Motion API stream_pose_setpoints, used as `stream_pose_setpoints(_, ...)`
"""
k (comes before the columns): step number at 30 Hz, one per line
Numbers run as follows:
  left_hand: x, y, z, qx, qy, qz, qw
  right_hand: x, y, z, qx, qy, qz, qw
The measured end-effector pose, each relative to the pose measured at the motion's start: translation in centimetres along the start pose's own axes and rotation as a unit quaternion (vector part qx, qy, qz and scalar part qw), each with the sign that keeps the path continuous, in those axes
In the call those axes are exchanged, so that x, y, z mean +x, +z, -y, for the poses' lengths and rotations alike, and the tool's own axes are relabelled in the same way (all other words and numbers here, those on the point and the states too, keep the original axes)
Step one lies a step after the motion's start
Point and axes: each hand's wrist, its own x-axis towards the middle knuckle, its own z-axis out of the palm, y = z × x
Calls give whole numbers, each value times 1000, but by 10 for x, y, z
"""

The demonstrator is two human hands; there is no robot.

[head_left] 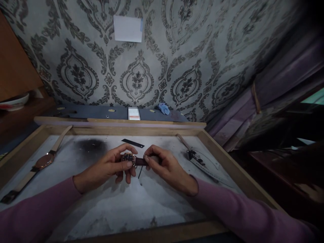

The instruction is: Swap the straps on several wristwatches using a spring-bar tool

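Observation:
Between my two hands, above the tray, is a wristwatch (128, 158) with a dark dial, a gold-toned case and a dark brown strap. My left hand (111, 163) is closed on the watch case, thumb near the dial's lower edge and fingers underneath. On the strap (140, 161), my right hand (164, 165) pinches with thumb and fingertips. The strap's far end is hidden by that hand. A thin dark stick-like thing (140, 172) shows just below the strap; its kind is unclear. Behind the hands lies a flat black blade-like strip (133, 143).
The wood-framed tray (207, 138) has a whitish, stained floor. A watch with a light strap (44, 161) lies at its left; another strap with dark parts (197, 158) lies at the right. Beyond the rim are a small box (134, 113) and a blue crumpled cloth (164, 108).

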Motion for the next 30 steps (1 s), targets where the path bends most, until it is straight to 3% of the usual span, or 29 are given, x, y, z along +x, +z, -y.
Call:
stream_pose_setpoints(4,-1,1,-4,3,-2,10,1000,2,-1,-3,14,-1,-40,999)
stream_pose_setpoints(7,-1,1,-4,4,-7,14,1000,4,-4,-6,90,25,-68,993)
stream_pose_setpoints(11,-1,-1,-4,-13,-16,3,1000,9,-8,-8,234,76,-139,959)
stream_pose_setpoints(14,-1,0,-5,-25,-18,-8,999,11,-9,-7,284,70,-180,939)
stream_pose_setpoints(24,1,1,-4,-10,-15,-18,1000,10,-7,-2,265,78,-107,955)
stream_pose_setpoints(30,2,-2,0,-14,-4,-11,1000,13,-13,-4,346,121,-141,919)
